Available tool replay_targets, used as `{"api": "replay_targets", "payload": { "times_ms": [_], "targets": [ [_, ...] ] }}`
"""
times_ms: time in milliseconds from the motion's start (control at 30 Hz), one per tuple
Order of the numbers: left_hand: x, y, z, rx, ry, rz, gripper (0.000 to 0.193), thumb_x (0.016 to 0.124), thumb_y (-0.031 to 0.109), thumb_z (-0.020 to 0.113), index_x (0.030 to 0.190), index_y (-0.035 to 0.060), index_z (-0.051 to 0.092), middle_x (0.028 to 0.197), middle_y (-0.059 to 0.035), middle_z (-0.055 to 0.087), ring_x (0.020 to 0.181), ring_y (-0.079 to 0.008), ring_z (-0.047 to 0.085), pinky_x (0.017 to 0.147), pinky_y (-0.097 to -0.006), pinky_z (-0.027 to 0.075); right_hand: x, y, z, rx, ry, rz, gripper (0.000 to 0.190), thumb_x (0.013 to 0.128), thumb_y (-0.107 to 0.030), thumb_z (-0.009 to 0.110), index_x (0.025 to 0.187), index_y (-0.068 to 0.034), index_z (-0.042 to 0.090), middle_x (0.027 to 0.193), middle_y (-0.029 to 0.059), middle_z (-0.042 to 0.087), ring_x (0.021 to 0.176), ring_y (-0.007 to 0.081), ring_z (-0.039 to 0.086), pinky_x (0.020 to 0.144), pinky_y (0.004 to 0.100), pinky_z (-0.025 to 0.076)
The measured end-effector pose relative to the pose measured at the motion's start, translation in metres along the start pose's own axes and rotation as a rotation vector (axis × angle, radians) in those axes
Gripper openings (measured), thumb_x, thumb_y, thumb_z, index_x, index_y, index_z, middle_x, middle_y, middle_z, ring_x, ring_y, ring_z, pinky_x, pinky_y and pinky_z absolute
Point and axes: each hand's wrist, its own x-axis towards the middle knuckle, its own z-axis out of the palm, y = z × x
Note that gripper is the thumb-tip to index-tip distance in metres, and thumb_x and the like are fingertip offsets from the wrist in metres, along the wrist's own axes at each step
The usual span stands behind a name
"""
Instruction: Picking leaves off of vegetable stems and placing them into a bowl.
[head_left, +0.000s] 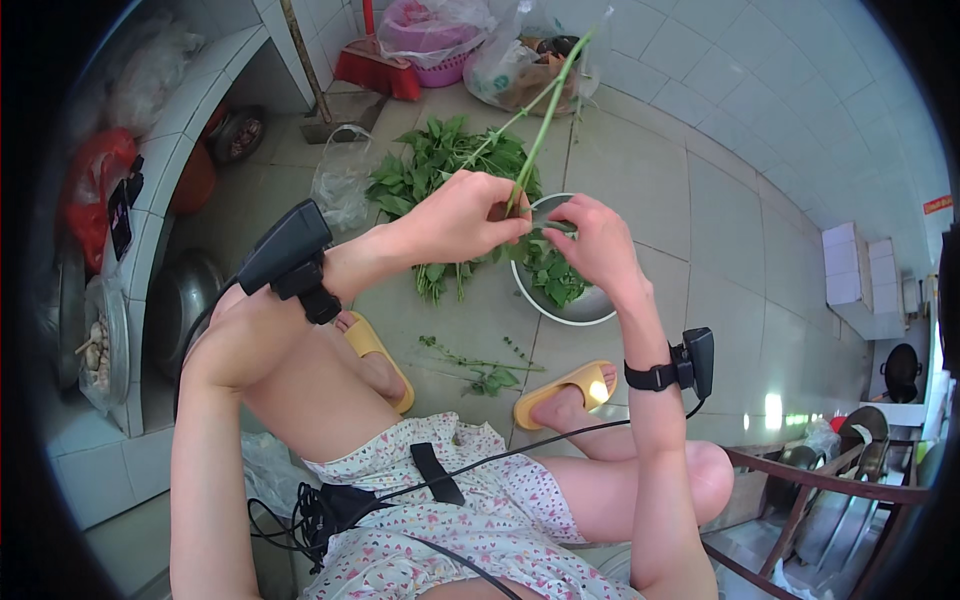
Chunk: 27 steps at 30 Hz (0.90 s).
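My left hand (480, 217) pinches a long green stem (553, 112) that forks and points up and away from me. Close to its fingertips, my right hand (596, 244) has thumb and forefinger closed on a green leaf (559, 225). Beneath both hands a round basin with a white rim (568, 322) stands on the floor, with loose green leaves (555, 274) inside. To its left lies a large heap of leafy green stalks (442, 157), partly hidden by my left hand and forearm. A few stripped sprigs (487, 367) rest on the tiles between my feet.
A clear plastic bag (341, 180) lies left of the heap. Behind are a red broom (375, 71), a dustpan (341, 112), a pink basket (442, 67) and a filled plastic bag (525, 75). A tiled shelf (161, 165) borders the left; a wooden rack (825, 484) holds pans at right.
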Motion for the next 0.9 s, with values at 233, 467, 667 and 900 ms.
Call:
{"api": "replay_targets", "payload": {
  "times_ms": [233,467,667,900],
  "targets": [
    [0.007,-0.007,-0.013,-0.361,-0.017,-0.202,0.025,0.087,0.021,0.064,0.101,0.0007,0.064,0.09,-0.0042,0.066,0.082,-0.01,0.064,0.066,-0.0242,0.052,-0.012,0.056,0.02,-0.243,-0.104,0.299,0.045,0.078,-0.023,0.069,0.118,-0.005,0.058,0.102,0.0176,0.062,0.098,0.0333,0.059,0.084,0.0415,0.048],
    [0.006,0.002,-0.017,-0.46,0.013,-0.259,0.031,0.089,0.026,0.061,0.11,0.0031,0.062,0.107,-0.0053,0.064,0.094,-0.0134,0.062,0.073,-0.0264,0.051,0.007,0.021,-0.023,0.328,0.179,0.22,0.031,0.081,-0.016,0.067,0.108,-0.002,0.064,0.095,0.0139,0.067,0.083,0.0213,0.065,0.078,0.0307,0.05],
    [0.006,-0.001,-0.018,-0.561,-0.048,-0.234,0.024,0.088,0.023,0.062,0.103,0.004,0.064,0.104,-0.005,0.064,0.092,-0.0118,0.062,0.072,-0.0258,0.051,0.01,0.003,-0.022,0.947,-0.017,0.089,0.02,0.085,-0.011,0.065,0.101,0.0,0.066,0.091,0.0048,0.068,0.082,0.0086,0.061,0.077,0.0234,0.049],
    [0.004,0.002,-0.019,-0.577,-0.174,-0.17,0.018,0.088,0.019,0.062,0.098,0.0045,0.064,0.1,-0.0052,0.065,0.089,-0.0097,0.061,0.074,-0.0263,0.051,0.005,-0.005,-0.018,1.239,-0.256,0.101,0.016,0.082,-0.007,0.068,0.095,-0.003,0.061,0.096,0.0023,0.064,0.087,0.008,0.059,0.077,0.0232,0.049]
  ]
}}
